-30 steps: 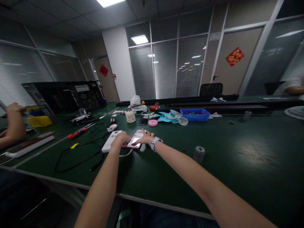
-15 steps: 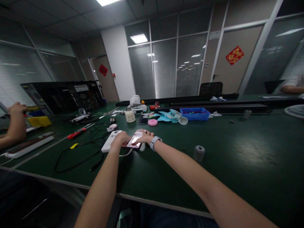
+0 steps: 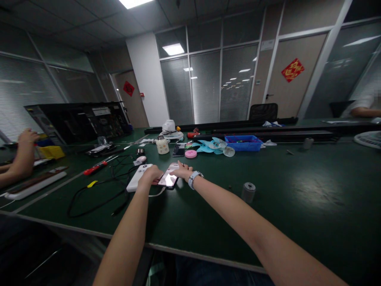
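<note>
A pink phone (image 3: 168, 178) with a glossy screen lies on the green table (image 3: 268, 198) ahead of me. My left hand (image 3: 149, 176) curls over the phone's left edge, fingers closed on it. My right hand (image 3: 183, 171), with a watch on the wrist, rests on the phone's right edge, its fingers gripping the far side. A white slab-shaped device (image 3: 137, 177) lies just left of the phone, touching my left hand.
A small grey cylinder (image 3: 248, 192) stands right of my arm. Black cables (image 3: 98, 194), a red screwdriver (image 3: 94, 168), a white jar (image 3: 162, 145), a pink disc (image 3: 191, 153), blue fan blades (image 3: 212, 145) and a blue tray (image 3: 243, 143) lie beyond. Another person's hand (image 3: 25, 153) is at far left.
The phone's screen glare has shrunk as the phone tilts slightly. My right fingers have shifted off the screen toward its far edge. The other person's hand at left has risen a little.
</note>
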Action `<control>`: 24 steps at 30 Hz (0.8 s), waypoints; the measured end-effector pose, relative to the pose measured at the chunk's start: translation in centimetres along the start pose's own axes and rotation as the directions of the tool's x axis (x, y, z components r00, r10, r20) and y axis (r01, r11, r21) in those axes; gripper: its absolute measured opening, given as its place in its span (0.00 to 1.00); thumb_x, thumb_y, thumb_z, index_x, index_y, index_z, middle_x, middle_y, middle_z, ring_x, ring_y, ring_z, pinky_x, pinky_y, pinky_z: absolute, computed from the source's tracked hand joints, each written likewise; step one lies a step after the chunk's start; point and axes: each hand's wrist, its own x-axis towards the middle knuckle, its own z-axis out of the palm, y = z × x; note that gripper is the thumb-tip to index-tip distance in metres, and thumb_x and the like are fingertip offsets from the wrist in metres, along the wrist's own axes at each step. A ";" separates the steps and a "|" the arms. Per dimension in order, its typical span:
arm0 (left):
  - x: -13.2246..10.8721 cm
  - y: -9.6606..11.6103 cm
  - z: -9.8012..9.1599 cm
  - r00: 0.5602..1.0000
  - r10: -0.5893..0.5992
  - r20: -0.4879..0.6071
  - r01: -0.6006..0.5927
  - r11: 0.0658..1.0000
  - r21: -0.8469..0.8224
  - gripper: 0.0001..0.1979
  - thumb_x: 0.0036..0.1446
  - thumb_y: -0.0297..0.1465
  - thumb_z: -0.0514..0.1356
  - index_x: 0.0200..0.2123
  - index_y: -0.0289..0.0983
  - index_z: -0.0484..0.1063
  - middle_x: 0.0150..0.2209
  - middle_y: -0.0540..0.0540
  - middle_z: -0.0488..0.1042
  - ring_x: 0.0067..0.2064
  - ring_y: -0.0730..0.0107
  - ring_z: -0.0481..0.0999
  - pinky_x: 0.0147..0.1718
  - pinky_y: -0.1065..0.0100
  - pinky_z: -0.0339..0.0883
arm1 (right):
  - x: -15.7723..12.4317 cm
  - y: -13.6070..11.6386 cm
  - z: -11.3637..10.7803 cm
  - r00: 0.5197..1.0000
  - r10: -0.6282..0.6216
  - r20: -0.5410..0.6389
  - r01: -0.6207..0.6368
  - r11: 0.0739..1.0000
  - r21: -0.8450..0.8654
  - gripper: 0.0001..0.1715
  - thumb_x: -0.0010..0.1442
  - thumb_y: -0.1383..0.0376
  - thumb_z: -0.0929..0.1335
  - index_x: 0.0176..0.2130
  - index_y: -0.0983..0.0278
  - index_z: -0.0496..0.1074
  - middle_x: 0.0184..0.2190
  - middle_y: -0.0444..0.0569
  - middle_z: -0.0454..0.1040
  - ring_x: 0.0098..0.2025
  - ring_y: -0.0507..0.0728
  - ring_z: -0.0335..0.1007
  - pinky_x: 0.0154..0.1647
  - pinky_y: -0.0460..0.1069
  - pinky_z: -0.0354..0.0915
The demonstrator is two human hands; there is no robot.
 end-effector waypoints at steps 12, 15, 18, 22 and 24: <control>-0.9 0.3 -0.1 1.000 0.011 -0.025 -0.010 1.000 0.026 0.09 0.45 0.25 0.62 0.33 0.31 0.76 0.27 0.37 0.79 0.26 0.58 0.79 0.22 0.69 0.69 | 1.1 0.2 0.9 0.998 0.005 -0.067 -0.004 1.000 0.016 0.48 0.54 0.48 0.65 0.67 0.50 0.42 0.67 0.48 0.46 0.66 0.67 0.43 0.63 0.58 0.44; -0.8 0.3 0.0 0.999 0.010 -0.036 -0.009 1.000 0.028 0.09 0.45 0.25 0.62 0.34 0.31 0.76 0.28 0.37 0.79 0.25 0.59 0.79 0.21 0.69 0.69 | 1.2 0.2 0.8 0.999 0.010 -0.052 -0.009 1.000 0.027 0.48 0.54 0.46 0.64 0.67 0.49 0.42 0.67 0.47 0.46 0.66 0.67 0.43 0.63 0.58 0.44; -0.6 0.2 0.1 0.999 0.007 -0.038 -0.006 1.000 0.024 0.09 0.45 0.25 0.62 0.34 0.32 0.76 0.27 0.38 0.79 0.26 0.58 0.79 0.22 0.68 0.69 | 1.0 0.1 0.4 1.000 0.015 -0.014 -0.015 0.999 0.028 0.51 0.52 0.45 0.66 0.67 0.48 0.42 0.68 0.47 0.43 0.67 0.68 0.40 0.63 0.59 0.42; -0.4 0.1 0.1 1.000 0.008 -0.026 -0.008 1.000 0.007 0.11 0.45 0.26 0.63 0.36 0.32 0.76 0.28 0.37 0.79 0.26 0.58 0.79 0.22 0.68 0.69 | 0.2 -0.2 -0.3 0.999 0.007 0.034 -0.008 0.999 0.031 0.63 0.42 0.39 0.70 0.68 0.51 0.40 0.69 0.50 0.37 0.69 0.70 0.34 0.64 0.59 0.41; -0.3 0.1 0.1 1.000 0.008 -0.021 -0.008 1.000 0.001 0.11 0.45 0.26 0.63 0.35 0.32 0.77 0.30 0.36 0.79 0.27 0.57 0.79 0.22 0.68 0.69 | -0.1 -0.4 -0.6 0.998 0.004 0.061 -0.005 1.000 0.022 0.71 0.36 0.38 0.72 0.68 0.52 0.39 0.70 0.52 0.35 0.69 0.71 0.30 0.64 0.59 0.40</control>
